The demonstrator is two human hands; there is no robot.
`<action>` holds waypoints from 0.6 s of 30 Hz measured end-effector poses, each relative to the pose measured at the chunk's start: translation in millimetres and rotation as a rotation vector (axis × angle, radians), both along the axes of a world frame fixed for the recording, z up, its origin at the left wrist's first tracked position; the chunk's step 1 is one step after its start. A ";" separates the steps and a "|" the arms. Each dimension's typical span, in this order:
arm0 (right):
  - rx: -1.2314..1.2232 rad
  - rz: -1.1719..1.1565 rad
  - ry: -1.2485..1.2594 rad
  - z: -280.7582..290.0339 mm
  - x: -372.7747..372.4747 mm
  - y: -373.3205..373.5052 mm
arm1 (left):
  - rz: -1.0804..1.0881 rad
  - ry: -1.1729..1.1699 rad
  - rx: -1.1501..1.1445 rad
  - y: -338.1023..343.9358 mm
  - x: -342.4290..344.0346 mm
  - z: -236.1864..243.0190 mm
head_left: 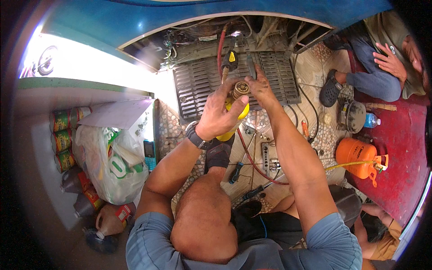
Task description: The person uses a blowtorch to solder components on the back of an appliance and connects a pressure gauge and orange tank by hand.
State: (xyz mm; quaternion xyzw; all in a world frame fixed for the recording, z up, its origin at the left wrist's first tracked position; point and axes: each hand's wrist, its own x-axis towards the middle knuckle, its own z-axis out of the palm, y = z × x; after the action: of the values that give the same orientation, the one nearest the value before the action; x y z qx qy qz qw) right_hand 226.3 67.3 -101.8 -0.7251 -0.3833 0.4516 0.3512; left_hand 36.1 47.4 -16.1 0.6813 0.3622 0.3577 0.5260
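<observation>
My left hand (216, 112) grips a yellow canister (242, 112) with a round brass fitting (241, 88) on top, just below my sight. My right hand (260, 85) holds a slim dark grey tool (251, 65), upright to the right of the fitting. Above my left hand is a black part with a yellow label (230, 60) on a metal tube, beside a red hose (220, 47). Behind both hands lie slotted grey panels (195, 85) under an opened blue appliance (189, 11).
A seated person (378, 76) is at upper right. An orange gas cylinder (355, 157) with a yellow hose stands by a red surface (396, 198). Tools (265, 157) and cords lie on the floor. At left are a plastic bag (103, 166), cans (63, 139) and jugs (108, 220). Another person shows at lower right.
</observation>
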 end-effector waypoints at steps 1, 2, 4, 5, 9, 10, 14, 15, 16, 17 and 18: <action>-0.009 0.000 0.008 1.2 1.2 -0.8 | -0.003 -0.004 -0.016 -0.2 0.5 -0.6; -0.006 0.007 -0.016 2.2 2.0 -2.0 | -0.005 -0.007 -0.031 -0.9 0.8 -1.1; -0.001 0.024 -0.066 1.8 3.7 -4.4 | -0.003 -0.005 -0.039 -1.1 0.9 -2.9; 0.004 0.026 -0.077 1.3 3.6 -5.3 | 0.002 0.001 -0.031 -0.9 0.9 -4.6; 0.036 0.045 -0.124 -4.2 5.9 -9.1 | 0.022 0.017 0.022 -0.9 3.1 -6.4; 0.048 0.054 -0.137 -5.7 6.6 -9.8 | 0.023 0.014 0.022 -0.9 3.6 -6.3; 0.081 0.047 -0.103 -6.5 5.6 -10.9 | 0.039 0.012 0.029 -0.9 4.3 -6.7; 0.113 0.025 -0.101 -8.5 5.1 -11.3 | 0.043 0.011 0.034 -0.8 5.3 -7.1; 0.145 0.003 -0.098 -10.1 5.4 -11.6 | 0.043 0.025 0.026 -0.7 5.8 -8.5; 0.143 0.003 -0.093 -11.4 6.9 -11.8 | 0.043 0.038 0.019 -0.6 5.9 -10.8; 0.141 0.005 -0.085 -10.3 6.2 -11.3 | 0.046 0.054 0.012 -0.4 5.1 -11.0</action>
State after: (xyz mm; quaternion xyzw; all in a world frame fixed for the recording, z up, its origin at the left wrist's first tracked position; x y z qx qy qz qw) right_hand 232.5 56.0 -112.2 -0.7162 -0.4304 0.3931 0.3837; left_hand 41.1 47.0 -27.1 0.6854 0.3896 0.3531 0.5038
